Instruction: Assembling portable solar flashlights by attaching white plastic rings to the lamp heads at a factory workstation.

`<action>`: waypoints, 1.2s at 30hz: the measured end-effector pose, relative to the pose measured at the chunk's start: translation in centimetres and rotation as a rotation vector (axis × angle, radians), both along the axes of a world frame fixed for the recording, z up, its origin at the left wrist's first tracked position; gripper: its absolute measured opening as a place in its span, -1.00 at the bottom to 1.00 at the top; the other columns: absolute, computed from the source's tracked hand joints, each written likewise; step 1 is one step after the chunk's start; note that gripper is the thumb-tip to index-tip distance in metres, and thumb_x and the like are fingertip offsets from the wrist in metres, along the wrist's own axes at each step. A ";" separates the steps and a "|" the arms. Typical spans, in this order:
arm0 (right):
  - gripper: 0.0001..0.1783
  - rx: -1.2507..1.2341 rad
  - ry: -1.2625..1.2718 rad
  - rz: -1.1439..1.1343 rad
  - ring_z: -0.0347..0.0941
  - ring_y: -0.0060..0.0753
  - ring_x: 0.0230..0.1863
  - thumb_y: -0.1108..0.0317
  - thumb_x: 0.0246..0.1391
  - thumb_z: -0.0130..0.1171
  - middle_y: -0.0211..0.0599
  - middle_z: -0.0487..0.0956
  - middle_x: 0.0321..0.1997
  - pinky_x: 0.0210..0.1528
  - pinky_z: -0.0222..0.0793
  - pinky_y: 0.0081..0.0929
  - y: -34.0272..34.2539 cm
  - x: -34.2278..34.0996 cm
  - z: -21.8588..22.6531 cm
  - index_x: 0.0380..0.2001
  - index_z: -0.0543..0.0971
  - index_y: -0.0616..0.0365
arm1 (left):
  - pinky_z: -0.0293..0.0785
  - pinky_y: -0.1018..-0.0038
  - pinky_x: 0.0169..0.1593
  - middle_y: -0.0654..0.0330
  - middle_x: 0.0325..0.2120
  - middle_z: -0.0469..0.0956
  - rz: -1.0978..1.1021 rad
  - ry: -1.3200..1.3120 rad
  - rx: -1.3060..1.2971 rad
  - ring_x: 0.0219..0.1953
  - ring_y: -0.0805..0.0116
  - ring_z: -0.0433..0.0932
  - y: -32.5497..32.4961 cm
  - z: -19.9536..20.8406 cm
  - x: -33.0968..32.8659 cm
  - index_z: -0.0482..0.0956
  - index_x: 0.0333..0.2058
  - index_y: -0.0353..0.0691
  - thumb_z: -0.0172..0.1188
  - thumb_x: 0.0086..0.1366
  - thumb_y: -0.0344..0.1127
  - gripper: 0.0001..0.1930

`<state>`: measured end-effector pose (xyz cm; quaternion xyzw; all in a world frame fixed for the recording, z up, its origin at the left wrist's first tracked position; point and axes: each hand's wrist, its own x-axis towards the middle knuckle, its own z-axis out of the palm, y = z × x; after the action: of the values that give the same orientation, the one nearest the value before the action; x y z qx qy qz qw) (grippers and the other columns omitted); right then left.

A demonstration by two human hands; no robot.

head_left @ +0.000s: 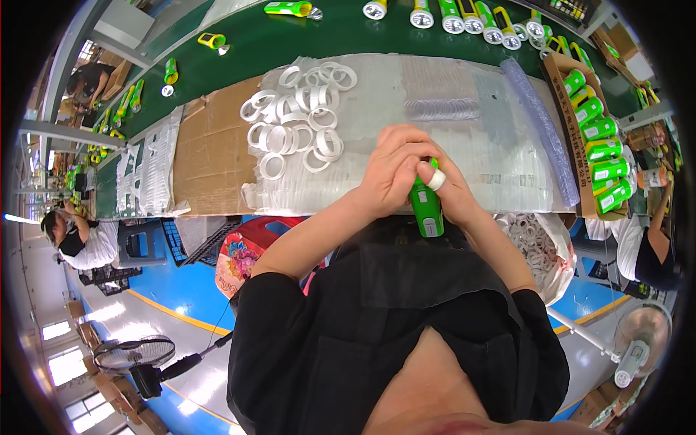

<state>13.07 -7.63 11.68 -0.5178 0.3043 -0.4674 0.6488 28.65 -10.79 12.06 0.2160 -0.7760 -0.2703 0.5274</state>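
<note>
Both my hands are closed together around the head end of a green flashlight (428,210), held over the table's near edge with its body pointing back toward me. My left hand (397,161) wraps over the top from the left, its fingers overlapping the other hand. On the right side, my right hand (451,187) grips the flashlight, with a white wrap around its thumb. The flashlight's head is hidden under my fingers. Beyond and left of my hands lies a loose pile of white plastic rings (293,116). Straight ahead is a row of thin clear discs (442,109).
A cardboard box (573,134) of green flashlights stands at the right, beside a roll of clear film (540,130). More flashlights (453,22) line the far green belt (239,54). A bag of white rings (533,246) hangs below the right edge. People sit at both sides.
</note>
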 end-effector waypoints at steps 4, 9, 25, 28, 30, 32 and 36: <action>-0.53 0.018 -0.111 -0.037 0.48 -0.46 -0.37 0.15 0.28 0.04 -0.30 0.48 -0.23 -0.33 0.43 -0.50 -0.4 0.6 1.0 0.15 0.29 0.15 | 0.20 0.20 0.17 0.07 0.01 0.43 0.028 -0.123 -0.106 0.09 0.03 0.37 -0.7 1.6 1.3 0.51 -0.03 -0.25 -0.01 0.28 -0.32 -0.68; -0.56 -0.223 -0.131 -0.133 0.42 -0.49 -0.44 0.13 0.25 0.07 -0.25 0.49 -0.38 -0.39 0.36 -0.51 -3.7 -1.4 2.3 0.07 0.33 0.15 | 0.41 0.23 0.02 0.10 0.00 0.46 0.287 -0.705 -0.222 -0.03 0.09 0.47 -2.5 5.0 9.5 0.58 -0.01 0.02 0.39 0.04 -0.10 -0.51; -0.53 -0.255 -0.076 -0.152 0.45 -0.58 -0.31 0.27 0.19 0.17 -0.33 0.50 -0.19 -0.32 0.46 -0.54 -4.3 -1.1 0.4 0.11 0.33 0.14 | 0.50 0.44 -0.23 0.14 -0.13 0.48 0.017 -0.306 0.063 -0.21 0.28 0.54 -3.5 7.3 2.6 0.66 -0.26 -0.13 0.46 0.04 -0.29 -0.74; -0.51 -0.233 -0.076 -0.134 0.45 -0.58 -0.30 0.25 0.19 0.17 -0.35 0.49 -0.16 -0.31 0.46 -0.56 -4.1 -1.0 0.8 0.13 0.32 0.13 | 0.51 0.39 -0.15 0.11 -0.15 0.46 0.007 -0.318 0.029 -0.19 0.23 0.52 -3.7 7.0 2.2 0.69 -0.15 -0.06 0.46 0.02 -0.26 -0.64; -0.51 -0.225 -0.081 -0.103 0.46 -0.57 -0.27 0.24 0.21 0.15 -0.33 0.48 -0.16 -0.28 0.47 -0.54 -4.1 -1.5 0.8 0.15 0.31 0.13 | 0.51 0.38 -0.14 0.11 -0.17 0.45 0.002 -0.361 -0.006 -0.19 0.22 0.52 -4.0 7.0 2.4 0.69 -0.15 -0.05 0.46 0.00 -0.26 -0.63; -0.47 -0.156 -0.144 -0.066 0.47 -0.47 -0.14 0.24 0.24 0.13 -0.25 0.49 -0.07 -0.15 0.48 -0.44 -3.9 -1.7 0.8 0.20 0.27 0.15 | 0.51 0.38 -0.13 0.12 -0.17 0.46 -0.006 -0.375 0.004 -0.19 0.21 0.52 -4.0 7.3 2.4 0.69 -0.16 -0.06 0.46 -0.01 -0.26 -0.63; -0.44 -0.476 0.047 -0.324 0.47 -0.33 -0.03 0.25 0.19 0.19 -0.16 0.47 0.09 0.01 0.43 -0.35 -4.8 -2.7 1.2 0.20 0.31 0.18 | 0.51 0.34 -0.14 0.14 -0.19 0.47 -0.032 -0.411 0.022 -0.19 0.20 0.52 -3.8 8.1 1.8 0.69 -0.19 -0.08 0.46 0.00 -0.26 -0.66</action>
<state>10.40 -12.47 12.84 -0.6107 0.2800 -0.6110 0.4187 30.43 -14.60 20.12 0.2601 -0.8676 -0.2371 0.3511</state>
